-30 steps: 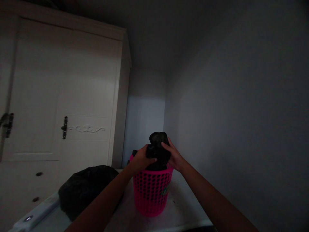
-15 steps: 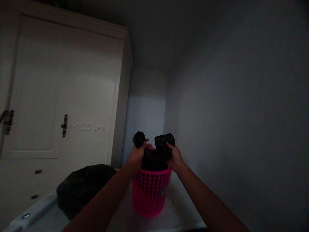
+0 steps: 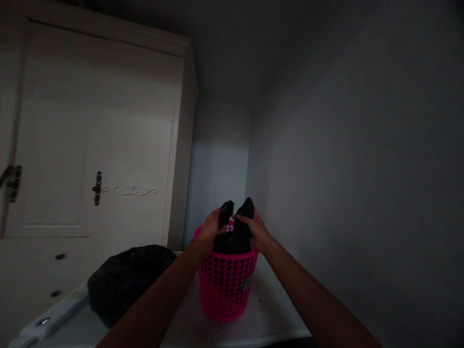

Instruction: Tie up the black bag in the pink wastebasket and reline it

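Observation:
A pink perforated plastic basket stands upright on a white surface. Black plastic bag material fills its mouth, and two ends of it stick up above the rim. My left hand is closed around the left end at the basket's left side. On the right, my right hand grips the other end, its thumb pressed across the front. The two ends lean close together with a narrow gap between them. What lies deeper in the basket is hidden.
A large black plastic bag lies on the white surface, left of the basket and partly behind my left forearm. A white wardrobe with dark handles rises at the left. A plain wall runs along the right.
Both hands have moved closer together over the basket, bringing the two bag ends inward. Those ends now look narrower and more upright. The basket has stayed in place.

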Demonstrator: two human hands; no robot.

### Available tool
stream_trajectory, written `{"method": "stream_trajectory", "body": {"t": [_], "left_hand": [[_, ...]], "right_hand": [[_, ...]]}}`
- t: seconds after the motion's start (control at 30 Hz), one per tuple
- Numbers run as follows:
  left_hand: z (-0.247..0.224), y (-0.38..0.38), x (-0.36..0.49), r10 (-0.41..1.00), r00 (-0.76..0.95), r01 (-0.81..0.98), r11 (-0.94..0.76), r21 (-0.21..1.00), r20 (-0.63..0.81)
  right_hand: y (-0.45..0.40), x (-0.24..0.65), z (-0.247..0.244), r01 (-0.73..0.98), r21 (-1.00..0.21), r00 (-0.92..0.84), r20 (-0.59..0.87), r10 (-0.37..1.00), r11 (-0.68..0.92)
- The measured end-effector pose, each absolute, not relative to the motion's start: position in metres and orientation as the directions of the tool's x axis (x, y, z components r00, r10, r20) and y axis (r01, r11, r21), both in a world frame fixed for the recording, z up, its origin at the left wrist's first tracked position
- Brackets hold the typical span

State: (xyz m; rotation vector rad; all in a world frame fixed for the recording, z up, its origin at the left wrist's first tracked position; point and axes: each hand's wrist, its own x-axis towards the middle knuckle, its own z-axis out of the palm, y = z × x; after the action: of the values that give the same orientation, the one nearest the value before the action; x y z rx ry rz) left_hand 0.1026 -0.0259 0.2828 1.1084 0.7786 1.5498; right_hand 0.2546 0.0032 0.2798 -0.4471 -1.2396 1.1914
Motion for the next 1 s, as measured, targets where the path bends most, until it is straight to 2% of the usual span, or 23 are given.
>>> {"method": "stream_trajectory", "body": {"t": [0.07, 0.17, 0.23, 0.33, 0.4, 0.5, 0.57, 0.63, 0.73, 0.83, 0.9, 1.0], "left_hand": [[0.284, -0.029, 0.102, 0.970, -0.015, -0.236, -0.239, 0.942, 0.243], [0.285, -0.030, 0.106, 0.937, 0.264, -0.049, -0.222, 0.974, 0.227], [0.285, -0.027, 0.110, 0.903, 0.378, 0.037, -0.237, 0.971, 0.206], [0.286, -0.017, 0.115, 0.946, 0.277, 0.072, -0.198, 0.978, 0.171], [0.288, -0.012, 0.115, 0.967, 0.192, 0.027, -0.173, 0.985, 0.164], [0.292, -0.011, 0.113, 0.967, 0.208, -0.141, -0.121, 0.983, 0.149], [0.294, -0.012, 0.112, 0.964, 0.233, -0.256, -0.068, 0.964, 0.130], [0.294, -0.014, 0.112, 0.966, 0.220, -0.320, -0.060, 0.946, 0.136], [0.293, -0.015, 0.115, 0.965, 0.205, -0.332, -0.090, 0.939, 0.165], [0.294, -0.012, 0.115, 0.960, 0.191, -0.287, -0.145, 0.947, 0.205], [0.298, -0.008, 0.114, 0.961, 0.088, -0.256, -0.231, 0.939, 0.261], [0.314, -0.001, 0.113, 0.950, -0.089, -0.270, -0.312, 0.911, 0.299]], "right_hand": [[0.008, 0.257, 0.291, -0.353, -0.813, -0.116, 0.528, 0.841, 0.463], [0.008, 0.257, 0.313, -0.125, -0.822, -0.194, 0.569, 0.799, 0.555], [0.002, 0.256, 0.327, 0.043, -0.773, -0.281, 0.598, 0.750, 0.633], [-0.013, 0.258, 0.343, 0.285, -0.533, -0.453, 0.657, 0.602, 0.796], [-0.023, 0.264, 0.347, 0.421, -0.380, -0.494, 0.666, 0.559, 0.824], [-0.034, 0.274, 0.345, 0.560, -0.331, -0.471, 0.626, 0.621, 0.759], [-0.035, 0.279, 0.341, 0.567, -0.350, -0.493, 0.581, 0.648, 0.746], [-0.031, 0.281, 0.336, 0.495, -0.379, -0.529, 0.582, 0.617, 0.782], [-0.019, 0.282, 0.326, 0.322, -0.451, -0.528, 0.644, 0.553, 0.833], [-0.007, 0.285, 0.317, 0.141, -0.576, -0.518, 0.650, 0.556, 0.805], [-0.002, 0.288, 0.313, 0.046, -0.653, -0.454, 0.661, 0.598, 0.756], [0.002, 0.291, 0.308, 0.005, -0.734, -0.314, 0.644, 0.697, 0.680]]}}
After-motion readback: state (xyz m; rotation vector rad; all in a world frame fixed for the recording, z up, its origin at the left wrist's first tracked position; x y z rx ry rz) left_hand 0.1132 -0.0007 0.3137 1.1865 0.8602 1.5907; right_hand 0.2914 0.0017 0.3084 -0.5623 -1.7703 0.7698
